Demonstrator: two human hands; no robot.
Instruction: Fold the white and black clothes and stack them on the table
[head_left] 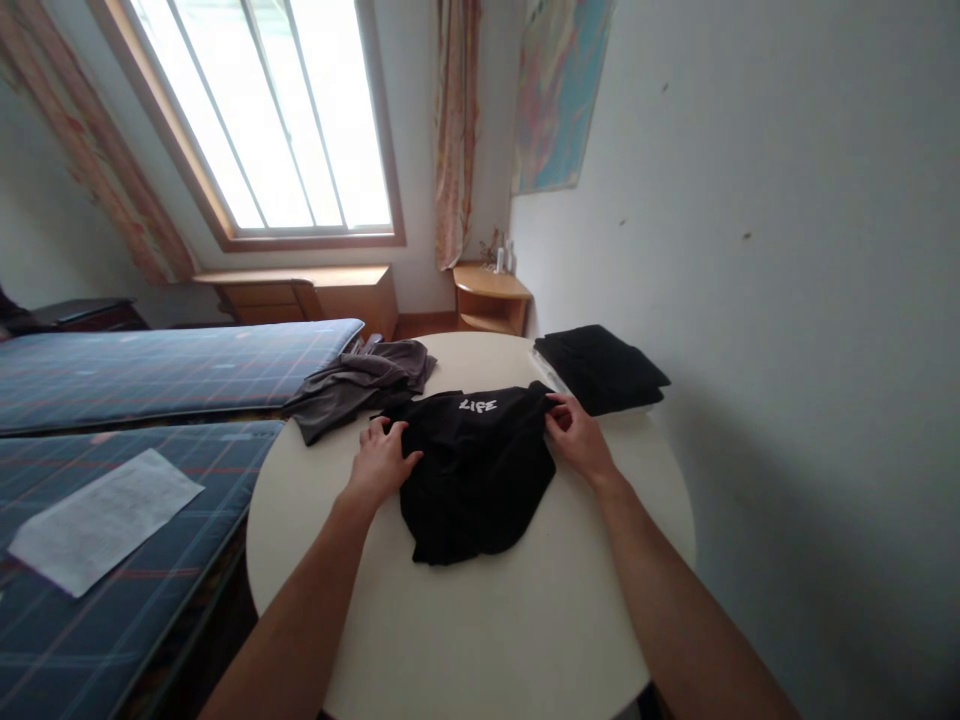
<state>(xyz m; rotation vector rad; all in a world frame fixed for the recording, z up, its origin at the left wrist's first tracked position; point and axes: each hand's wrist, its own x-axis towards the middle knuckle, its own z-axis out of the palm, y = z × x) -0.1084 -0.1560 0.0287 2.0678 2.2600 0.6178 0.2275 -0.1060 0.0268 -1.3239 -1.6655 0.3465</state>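
Note:
A black T-shirt (pixel 480 470) with white lettering near its far edge lies on the round white table (pixel 480 620), rumpled and with its near edge uneven. At the shirt's left side, my left hand (pixel 380 460) rests with thumb and fingers apart, the fingertips touching the cloth. My right hand (pixel 576 435) pinches the far right corner of the shirt between thumb and fingers. The fabric right under the left fingertips is partly hidden.
A crumpled grey garment (pixel 367 380) lies at the table's far left edge. Folded black clothes (pixel 600 368) are stacked at the far right, beside the wall. To the left are blue plaid mattresses (pixel 172 370) with a paper sheet (pixel 105 520) on the nearer one.

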